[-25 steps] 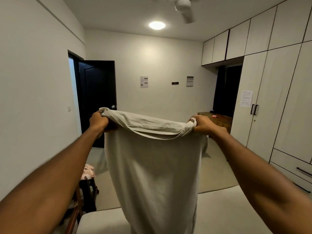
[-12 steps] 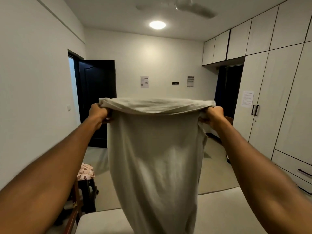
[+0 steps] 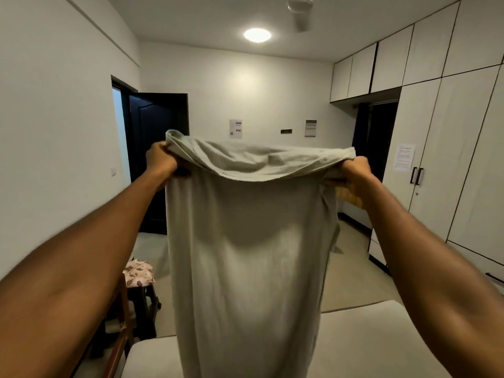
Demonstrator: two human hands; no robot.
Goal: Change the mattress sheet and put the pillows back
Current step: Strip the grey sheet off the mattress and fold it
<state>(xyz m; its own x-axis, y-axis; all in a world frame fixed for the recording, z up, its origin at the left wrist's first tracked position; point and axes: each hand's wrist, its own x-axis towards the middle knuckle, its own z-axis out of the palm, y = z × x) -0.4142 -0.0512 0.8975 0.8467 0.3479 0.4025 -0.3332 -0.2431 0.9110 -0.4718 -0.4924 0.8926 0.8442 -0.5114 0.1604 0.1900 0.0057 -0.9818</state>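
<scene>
While both arms reach forward at mid-frame: left hand (image 3: 161, 160) left of centre, fist curled round a bunched top corner of the pale grey-green cotton sheet (image 3: 246, 257); right hand (image 3: 354, 173) right of centre, fingers clenched round the opposite corner, knuckles toward the camera. Between the two fists: top edge of the cloth stretched across the middle of the frame, sagging and folded over toward the viewer in a loose flap. Below that: one long panel hanging straight down through the centre, lower end out of view past the bottom edge. At the bottom of the frame, behind and under the hanging cloth: bare off-white mattress (image 3: 368, 347), its far edge running across the lower right. Lower left, beside the mattress: dark wooden stool (image 3: 144, 301) topped with a floral pink-and-brown cushion (image 3: 139, 272), partly cut off by the left forearm. Farther out, left of centre: black panelled door (image 3: 155, 132) standing open against the white wall. On the back wall, above the cloth: two small paper notices (image 3: 235, 128). Down the right side: tall white wardrobe (image 3: 450, 148) with black handles and a sheet of paper taped to one door. At the top: round ceiling light (image 3: 257, 34), glowing, and part of a white ceiling fan (image 3: 300, 12).
</scene>
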